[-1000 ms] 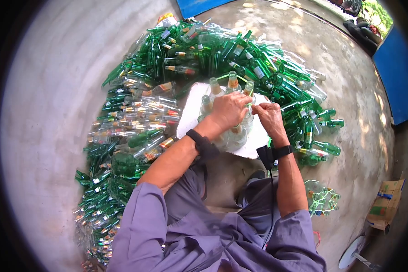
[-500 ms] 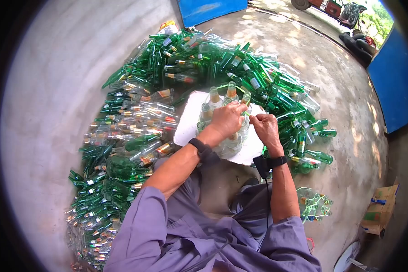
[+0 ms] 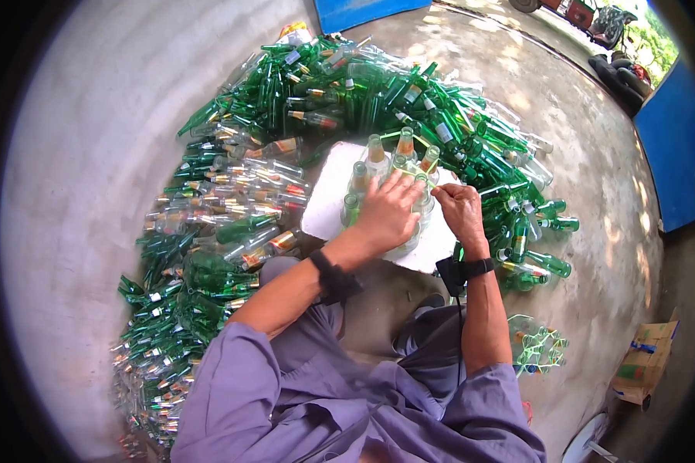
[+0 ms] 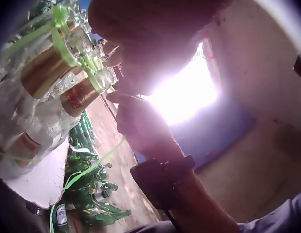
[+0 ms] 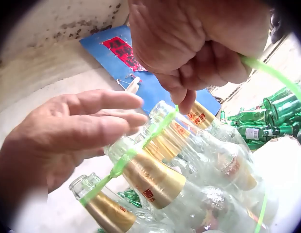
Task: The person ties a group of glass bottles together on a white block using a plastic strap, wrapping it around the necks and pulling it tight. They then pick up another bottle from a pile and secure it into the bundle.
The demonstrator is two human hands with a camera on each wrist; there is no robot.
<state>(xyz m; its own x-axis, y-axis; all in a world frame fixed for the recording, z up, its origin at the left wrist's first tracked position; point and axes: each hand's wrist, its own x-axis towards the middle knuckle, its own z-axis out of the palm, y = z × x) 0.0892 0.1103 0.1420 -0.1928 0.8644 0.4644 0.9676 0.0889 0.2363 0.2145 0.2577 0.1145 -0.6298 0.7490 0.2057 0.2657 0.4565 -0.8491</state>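
Note:
Clear bottles (image 3: 374, 158) with gold neck labels stand in a group on a white board (image 3: 328, 193). Green strap (image 5: 157, 135) runs around and between their necks. The left hand (image 3: 386, 212) lies over the near bottles; in the right wrist view that hand (image 5: 77, 131) has its fingers extended beside the bottle tops. At the right of the group the right hand (image 3: 462, 216) pinches the green strap between thumb and fingers, and in the right wrist view this hand (image 5: 203, 48) has curled fingers, with strap trailing off to the right.
Piled green bottles (image 3: 270, 92) and clear bottles (image 3: 247, 185) curve around the board's left, far and right sides. A strapped bundle of bottles (image 3: 539, 347) stands at the right, near a cardboard box (image 3: 647, 363). A blue panel (image 3: 676, 147) stands at far right.
The left hand has drawn back from the strap near the right hand and moved left, its fingers now spread over the bottles. The right hand still pinches the strap.

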